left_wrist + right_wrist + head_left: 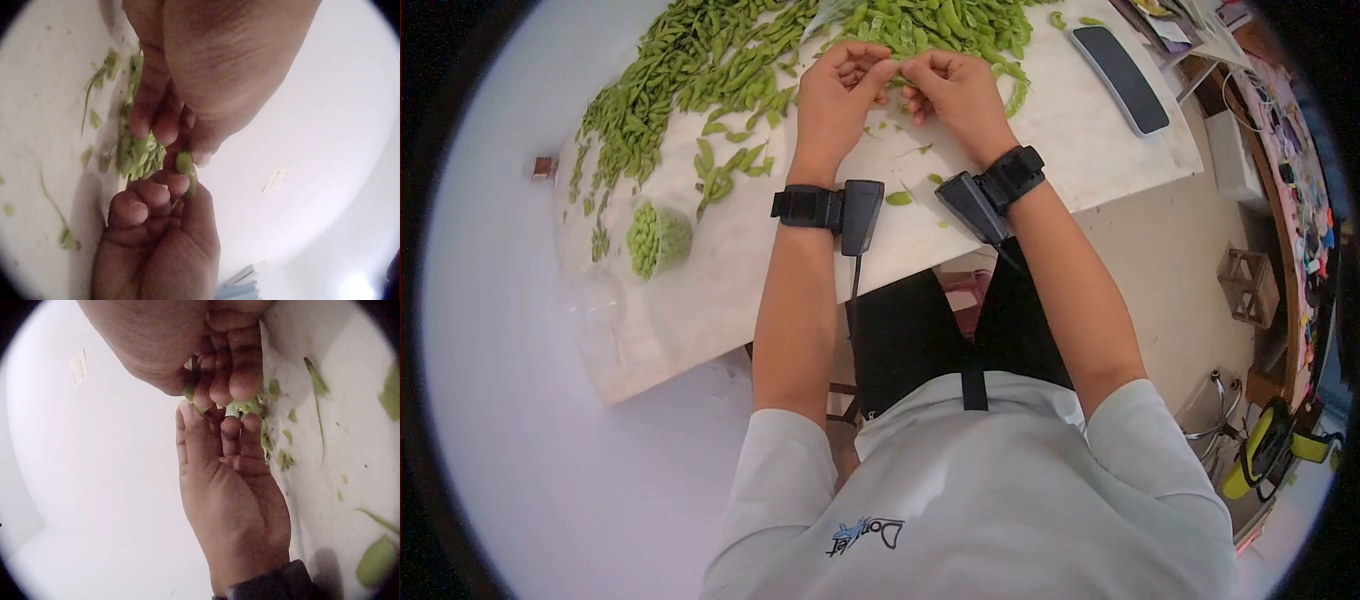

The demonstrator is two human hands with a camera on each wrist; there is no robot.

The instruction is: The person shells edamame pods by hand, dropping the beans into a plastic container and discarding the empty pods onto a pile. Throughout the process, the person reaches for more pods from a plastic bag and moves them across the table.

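Observation:
My left hand and right hand meet fingertip to fingertip over the table, at the near side of the green heaps. Between them is a small green soybean pod, pinched by thumb and fingers of both hands and mostly covered by them. In the right wrist view, a bit of the pod shows at the right fingertips, with the left thumb tip right below. Both hands' other fingers are curled in toward the palms. Behind the hands lies a heap of flattened, light green pods.
Plump pods spread over the table's left side, with a small cluster nearer. A clear cup of shelled beans stands at left. A phone lies at right. Scraps and a single pod lie near the wrists.

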